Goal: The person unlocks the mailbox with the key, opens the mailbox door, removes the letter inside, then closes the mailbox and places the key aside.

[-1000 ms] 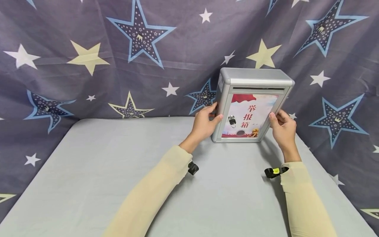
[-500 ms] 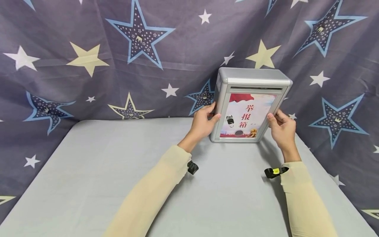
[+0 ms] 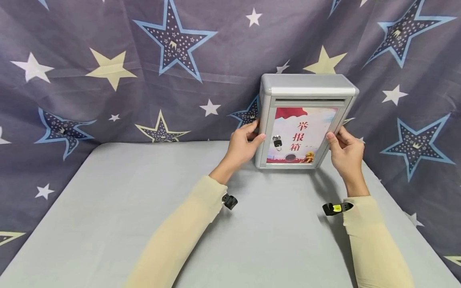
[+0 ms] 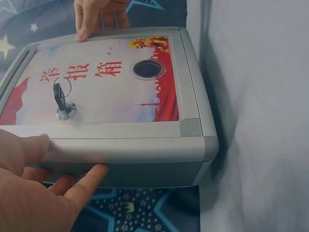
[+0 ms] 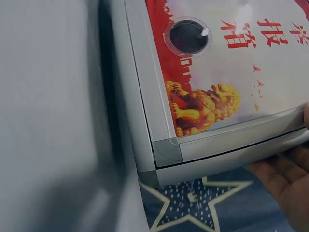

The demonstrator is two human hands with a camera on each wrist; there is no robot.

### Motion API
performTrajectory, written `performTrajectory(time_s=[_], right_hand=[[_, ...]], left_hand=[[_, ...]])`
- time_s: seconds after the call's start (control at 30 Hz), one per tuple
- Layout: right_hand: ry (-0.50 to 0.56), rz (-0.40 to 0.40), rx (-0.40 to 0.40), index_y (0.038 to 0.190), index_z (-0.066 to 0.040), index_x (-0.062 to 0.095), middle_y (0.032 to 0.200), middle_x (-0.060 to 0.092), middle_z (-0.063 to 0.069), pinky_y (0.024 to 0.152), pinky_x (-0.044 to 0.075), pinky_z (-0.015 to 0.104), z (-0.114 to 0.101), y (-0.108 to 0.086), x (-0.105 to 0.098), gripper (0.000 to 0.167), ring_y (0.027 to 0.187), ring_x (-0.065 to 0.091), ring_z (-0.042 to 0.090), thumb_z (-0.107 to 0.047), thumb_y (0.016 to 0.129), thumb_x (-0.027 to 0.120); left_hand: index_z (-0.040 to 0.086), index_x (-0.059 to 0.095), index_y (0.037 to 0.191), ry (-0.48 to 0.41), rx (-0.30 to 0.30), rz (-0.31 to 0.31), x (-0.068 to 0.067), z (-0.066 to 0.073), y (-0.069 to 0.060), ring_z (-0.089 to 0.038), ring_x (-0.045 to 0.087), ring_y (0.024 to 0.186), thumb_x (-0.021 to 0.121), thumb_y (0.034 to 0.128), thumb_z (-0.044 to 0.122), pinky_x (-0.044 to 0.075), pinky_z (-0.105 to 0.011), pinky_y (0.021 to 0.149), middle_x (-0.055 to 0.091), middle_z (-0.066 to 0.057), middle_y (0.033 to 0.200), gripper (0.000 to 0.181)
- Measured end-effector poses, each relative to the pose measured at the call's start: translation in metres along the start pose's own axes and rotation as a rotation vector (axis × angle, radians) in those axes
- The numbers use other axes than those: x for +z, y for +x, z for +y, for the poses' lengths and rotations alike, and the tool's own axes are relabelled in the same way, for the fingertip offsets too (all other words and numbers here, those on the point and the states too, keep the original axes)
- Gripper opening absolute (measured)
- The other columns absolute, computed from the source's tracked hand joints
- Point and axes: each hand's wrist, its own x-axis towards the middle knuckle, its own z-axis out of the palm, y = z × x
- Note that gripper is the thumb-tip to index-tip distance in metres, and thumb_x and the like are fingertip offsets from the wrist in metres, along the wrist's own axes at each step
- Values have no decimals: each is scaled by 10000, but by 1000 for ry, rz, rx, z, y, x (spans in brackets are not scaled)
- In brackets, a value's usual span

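Note:
A silver-framed metal suggestion box stands upright at the right back of the table, with red Chinese characters on its front panel. A narrow slot runs across its top front. In the lock hangs a small black key on a ring. Near the bottom is a round dark window. My left hand grips the box's left side, thumb at the front edge. On the opposite side my right hand holds the edge, thumb in front and fingers behind. Whether the base touches the table cannot be told.
Grey cloth covers the table. Close behind the box hangs a dark star-patterned curtain, which also runs along the left and right sides. A black wrist camera sits below the left hand.
The box has shifted slightly left, and its top appears a little higher and nearer. Both hands keep their grip and move with it. The head view has shifted slightly.

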Motion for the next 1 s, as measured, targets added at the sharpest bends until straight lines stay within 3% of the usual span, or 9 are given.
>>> performTrajectory(time_s=[0.33, 0.63, 1.0], right_hand=[[-40, -20, -25, 1279, 115, 652, 1100, 696, 328, 807, 529, 67, -53, -17, 26, 325, 915, 659, -73, -39, 993, 666], [13, -38, -12, 1260, 43, 694, 1096, 729, 245, 782, 546, 80, -39, -28, 52, 303, 902, 653, -102, -100, 992, 683], [53, -46, -34, 1274, 24, 698, 1080, 736, 241, 770, 555, 88, -54, -39, 69, 311, 895, 676, -89, -71, 978, 700]], left_hand=[[77, 475, 1510, -9, -13, -20, -35, -7, -12, -247, 637, 1197, 684, 1010, 193, 566, -315, 981, 504, -102, 1532, 555], [59, 462, 1511, -47, -31, -21, -67, -11, -25, -239, 640, 1195, 694, 998, 142, 575, -347, 968, 504, -95, 1530, 569], [40, 475, 1498, -78, -3, -14, -96, -14, -38, -281, 650, 1176, 704, 986, 101, 563, -395, 989, 532, -99, 1503, 564]])
